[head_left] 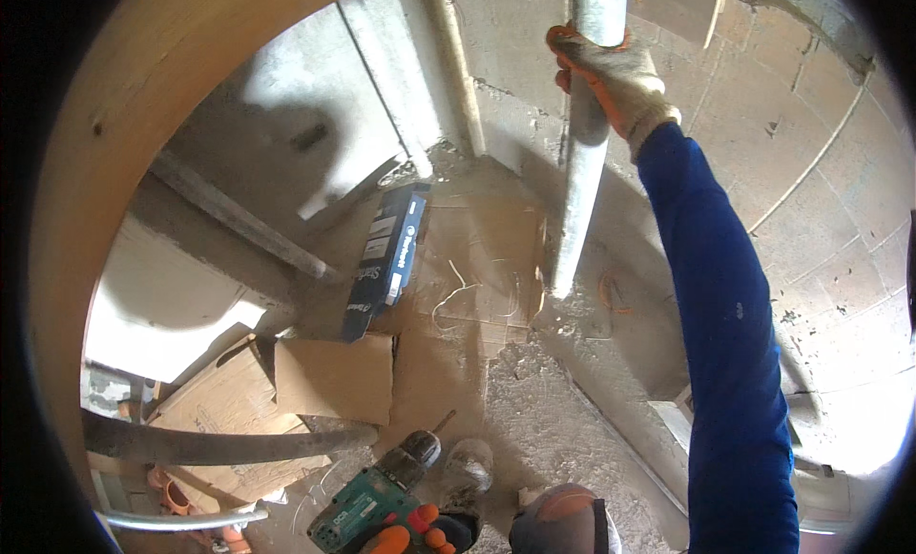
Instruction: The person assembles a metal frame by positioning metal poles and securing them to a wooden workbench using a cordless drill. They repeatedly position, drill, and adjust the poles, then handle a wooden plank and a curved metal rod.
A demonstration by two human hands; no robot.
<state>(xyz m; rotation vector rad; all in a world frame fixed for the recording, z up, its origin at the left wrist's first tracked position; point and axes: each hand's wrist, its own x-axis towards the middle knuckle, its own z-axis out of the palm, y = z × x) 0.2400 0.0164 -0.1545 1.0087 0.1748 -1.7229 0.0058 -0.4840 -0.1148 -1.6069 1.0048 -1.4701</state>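
Note:
At the bottom, my left hand [393,543] in an orange-coated glove is wrapped round the grip of a green and black cordless drill [367,504]. A bit [444,421] sticks out of the drill's chuck, pointing up and to the right. My right hand [611,75], in a white and orange work glove, grips an upright grey metal pole [589,172] near the top of the view. The blue-sleeved right arm is stretched far forward. The pole's foot rests on the floor beside a flat cardboard sheet.
A long dark blue box [386,258] lies on the cardboard sheet [477,253]. Opened brown cartons [224,411] lie at the left. Another metal pole [243,215] slants there, and a dark curved bar [224,446] crosses below. A tiled wall [811,201] stands at the right.

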